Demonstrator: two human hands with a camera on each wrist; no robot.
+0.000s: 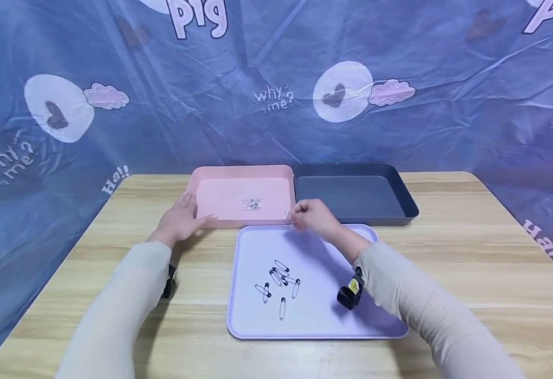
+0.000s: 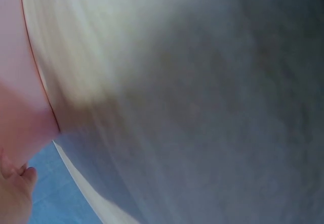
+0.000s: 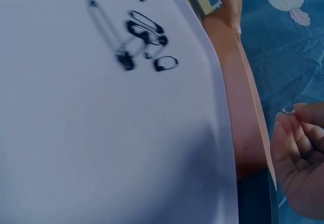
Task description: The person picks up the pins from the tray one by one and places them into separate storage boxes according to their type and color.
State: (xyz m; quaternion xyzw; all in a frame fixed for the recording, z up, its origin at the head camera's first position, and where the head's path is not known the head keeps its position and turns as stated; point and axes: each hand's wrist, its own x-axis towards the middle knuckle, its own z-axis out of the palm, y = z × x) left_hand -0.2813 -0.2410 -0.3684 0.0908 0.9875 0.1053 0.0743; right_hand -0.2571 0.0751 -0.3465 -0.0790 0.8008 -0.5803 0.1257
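Safety pin [image 3: 287, 109] btwn right-hand fingers [image 3: 298, 133], pinched.

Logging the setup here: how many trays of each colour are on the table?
Pink tray: 1
Dark navy tray: 1
Lilac tray: 1
Total: 3 trays

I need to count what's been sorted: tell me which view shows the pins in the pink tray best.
The head view: the silvery pins lie in plain sight on the floor of the pink tray. The left wrist view is a blur with only a pink strip; the right wrist view shows just that tray's edge, no pins in it.
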